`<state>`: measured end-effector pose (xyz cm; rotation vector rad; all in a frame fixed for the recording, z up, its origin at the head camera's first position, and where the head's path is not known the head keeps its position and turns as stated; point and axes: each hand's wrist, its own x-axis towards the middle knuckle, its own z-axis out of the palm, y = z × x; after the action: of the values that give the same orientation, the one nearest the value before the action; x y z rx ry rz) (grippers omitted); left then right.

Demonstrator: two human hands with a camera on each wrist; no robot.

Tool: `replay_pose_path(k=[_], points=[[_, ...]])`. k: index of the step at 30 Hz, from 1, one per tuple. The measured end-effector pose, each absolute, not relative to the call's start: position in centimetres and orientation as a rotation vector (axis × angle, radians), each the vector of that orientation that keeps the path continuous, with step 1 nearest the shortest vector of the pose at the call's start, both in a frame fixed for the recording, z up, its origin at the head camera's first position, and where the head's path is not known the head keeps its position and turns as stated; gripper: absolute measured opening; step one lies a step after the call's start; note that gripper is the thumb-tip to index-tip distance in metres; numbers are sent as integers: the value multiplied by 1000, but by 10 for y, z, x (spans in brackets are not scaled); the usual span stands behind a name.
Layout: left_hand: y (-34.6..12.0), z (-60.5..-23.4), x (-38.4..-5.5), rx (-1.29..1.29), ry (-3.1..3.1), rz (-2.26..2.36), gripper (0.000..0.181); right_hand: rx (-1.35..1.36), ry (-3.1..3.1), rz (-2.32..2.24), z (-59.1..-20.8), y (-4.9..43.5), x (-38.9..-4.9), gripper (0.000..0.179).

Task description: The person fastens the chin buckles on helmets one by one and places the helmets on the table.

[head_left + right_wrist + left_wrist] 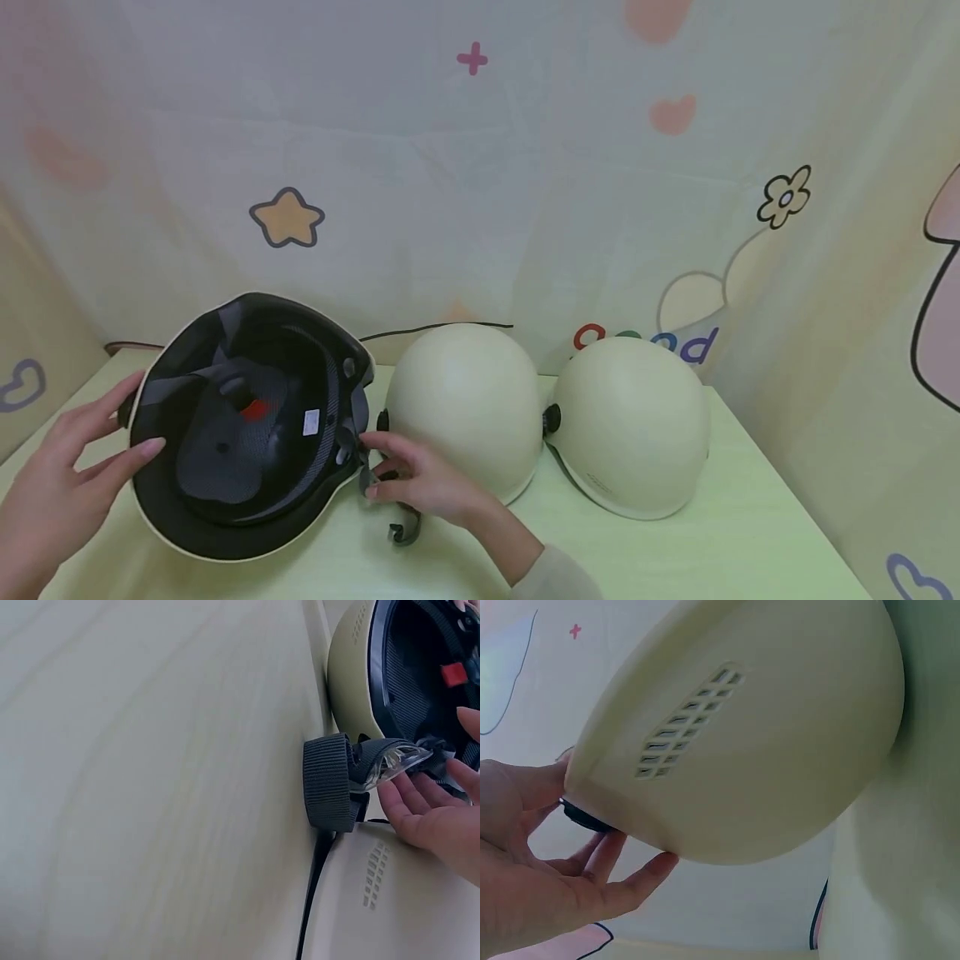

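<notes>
A cream helmet [247,550] is tipped on its side at the left of the table, its black padded inside facing me. My left hand [71,475] grips its left rim, thumb inside the opening and fingers outside. In the left wrist view the same helmet's shell [780,750] shows slotted vents above my left hand [562,862]. At the right rim, my right hand [435,479] pinches the dark chin strap [366,479], whose loose end hangs to the table. The right wrist view shows the webbing strap [328,784] with a clear plastic piece beside my right hand [442,817].
Two more cream helmets stand dome up to the right, the middle helmet [465,400] close to my right hand and the right helmet [637,433] beyond it. The pale table [750,517] ends at a printed cloth backdrop [450,208]. A dark cord [420,329] runs along the back.
</notes>
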<state>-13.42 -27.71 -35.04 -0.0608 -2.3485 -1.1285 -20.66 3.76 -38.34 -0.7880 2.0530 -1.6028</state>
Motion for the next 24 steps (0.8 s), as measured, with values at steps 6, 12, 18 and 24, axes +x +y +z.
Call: replay_pose_path(k=[6, 12, 18, 24], points=[[-290, -353, -138, -86, -2501, -1001, 83, -791, 2041, -1646, -378, 41, -207, 56], [-317, -388, -154, -12, -2485, -1040, 84, -770, 2037, -1695, -371, 44, -207, 58], [-318, -394, -157, 62, -2533, -1049, 79, -821, 2092, -1689, -361, 52, -210, 58], [-295, -377, -147, 73, -2647, -1077, 78, -912, 2136, -1691, -349, 61, -214, 54]])
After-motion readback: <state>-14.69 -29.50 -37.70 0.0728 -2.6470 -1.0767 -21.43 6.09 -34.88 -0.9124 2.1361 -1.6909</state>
